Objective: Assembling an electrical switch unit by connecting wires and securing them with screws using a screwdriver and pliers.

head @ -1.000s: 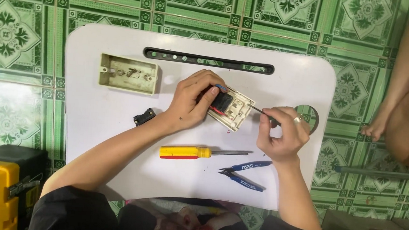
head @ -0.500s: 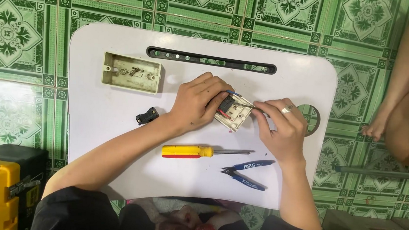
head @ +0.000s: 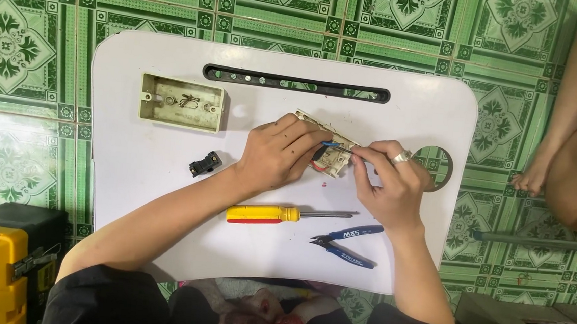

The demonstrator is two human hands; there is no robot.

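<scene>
the left hand (head: 279,156) is wrapped around a cream switch plate (head: 330,151), holding it tilted near the middle of the white tabletop (head: 164,194). the right hand (head: 388,182) pinches a thin tool with a blue tip (head: 333,145) against the plate's back, a ring on one finger. just below the hands lie a yellow-handled screwdriver (head: 264,214) and blue-handled cutters (head: 347,242). further left sit an empty cream wall box (head: 182,102) and a small black part (head: 205,163), well apart from the hands.
</scene>
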